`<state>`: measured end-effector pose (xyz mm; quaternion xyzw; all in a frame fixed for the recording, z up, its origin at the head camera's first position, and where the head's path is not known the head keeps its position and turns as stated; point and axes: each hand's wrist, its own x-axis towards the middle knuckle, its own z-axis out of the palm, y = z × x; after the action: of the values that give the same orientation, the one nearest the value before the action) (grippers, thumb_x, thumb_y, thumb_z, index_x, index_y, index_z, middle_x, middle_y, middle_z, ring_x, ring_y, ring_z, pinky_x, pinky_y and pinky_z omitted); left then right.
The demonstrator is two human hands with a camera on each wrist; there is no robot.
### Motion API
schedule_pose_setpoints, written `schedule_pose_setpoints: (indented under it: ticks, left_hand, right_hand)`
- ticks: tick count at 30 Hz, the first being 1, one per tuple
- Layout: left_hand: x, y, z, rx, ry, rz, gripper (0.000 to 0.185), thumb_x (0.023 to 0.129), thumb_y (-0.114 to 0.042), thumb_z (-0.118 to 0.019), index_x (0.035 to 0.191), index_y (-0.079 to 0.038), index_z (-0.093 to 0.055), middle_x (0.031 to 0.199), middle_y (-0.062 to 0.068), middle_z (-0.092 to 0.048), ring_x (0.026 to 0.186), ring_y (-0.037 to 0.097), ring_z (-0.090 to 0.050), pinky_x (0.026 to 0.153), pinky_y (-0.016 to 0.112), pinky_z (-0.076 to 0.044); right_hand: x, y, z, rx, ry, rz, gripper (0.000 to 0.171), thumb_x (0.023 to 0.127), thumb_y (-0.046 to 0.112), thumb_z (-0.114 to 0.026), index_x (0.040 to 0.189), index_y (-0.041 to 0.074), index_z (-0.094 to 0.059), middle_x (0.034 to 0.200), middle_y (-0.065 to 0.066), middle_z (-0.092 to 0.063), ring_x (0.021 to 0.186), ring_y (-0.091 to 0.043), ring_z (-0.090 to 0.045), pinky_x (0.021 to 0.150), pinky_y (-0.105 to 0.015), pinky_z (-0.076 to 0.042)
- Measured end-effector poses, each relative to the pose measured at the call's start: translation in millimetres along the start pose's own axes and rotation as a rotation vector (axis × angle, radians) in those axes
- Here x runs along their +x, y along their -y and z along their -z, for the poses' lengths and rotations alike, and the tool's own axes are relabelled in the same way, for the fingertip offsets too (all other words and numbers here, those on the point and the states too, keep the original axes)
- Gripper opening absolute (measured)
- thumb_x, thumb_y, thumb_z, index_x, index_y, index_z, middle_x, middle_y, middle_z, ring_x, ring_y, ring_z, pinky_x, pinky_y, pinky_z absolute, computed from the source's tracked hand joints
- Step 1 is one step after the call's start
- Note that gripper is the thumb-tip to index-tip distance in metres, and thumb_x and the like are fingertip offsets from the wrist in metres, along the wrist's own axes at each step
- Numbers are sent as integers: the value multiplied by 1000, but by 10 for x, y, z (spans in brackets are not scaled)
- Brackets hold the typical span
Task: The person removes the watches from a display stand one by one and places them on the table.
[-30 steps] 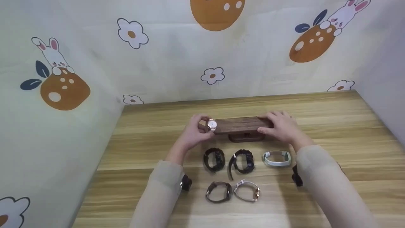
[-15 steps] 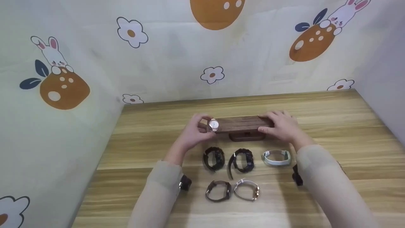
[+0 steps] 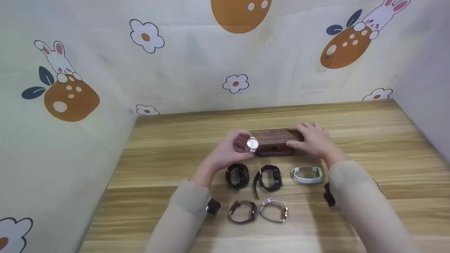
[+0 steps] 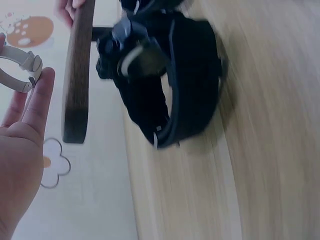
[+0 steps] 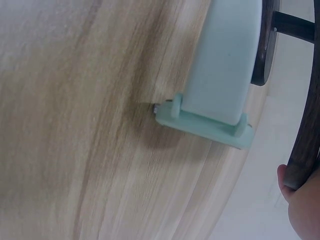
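My left hand (image 3: pixel 226 151) pinches a small wristwatch (image 3: pixel 252 143) with a round white dial and a pale, closed band. In the head view the watch is in front of the left part of a dark wooden watch stand (image 3: pixel 272 136). The left wrist view shows the band loop (image 4: pixel 17 60) apart from the free end of the stand's bar (image 4: pixel 77 110). My right hand (image 3: pixel 313 140) grips the right end of that bar, thumb on the near side. The stand's base (image 3: pixel 276 153) shows below the bar.
Two black watches (image 3: pixel 237 176) and a mint-green watch (image 3: pixel 307 175) lie in a row before the stand. Nearer are a dark-banded watch (image 3: pixel 242 212) and a white-banded one (image 3: pixel 274 211). A patterned wall covering (image 3: pixel 190 70) rises behind the wooden table (image 3: pixel 147 168).
My left hand has moved right and slightly nearer with the watch, from the bar's left end to in front of the bar. My right hand stays on the stand.
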<state>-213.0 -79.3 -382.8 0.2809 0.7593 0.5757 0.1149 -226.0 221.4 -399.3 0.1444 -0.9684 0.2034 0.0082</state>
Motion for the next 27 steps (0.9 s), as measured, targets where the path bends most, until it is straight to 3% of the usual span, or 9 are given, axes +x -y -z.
schedule_pose_setpoints:
  ticks: [13,27]
  left_hand:
    - [25,-84,-278,-18,129,-23,54,71,2,-75,119,-4,-51,113,9,-47,91,22,-60,81,29,-53]
    - [64,-143,-388,11,171,-9,53,73,-3,-77,119,-8,-52,114,5,-51,94,21,-60,84,30,-51]
  right_hand:
    - [17,5,-15,18,10,-5,60,84,50,-62,133,18,-51,133,-16,-47,119,-41,-36,93,-66,-25]
    - [15,-4,-5,26,6,6,61,83,52,-62,133,18,-51,135,-16,-46,119,-40,-35,93,-64,-26]
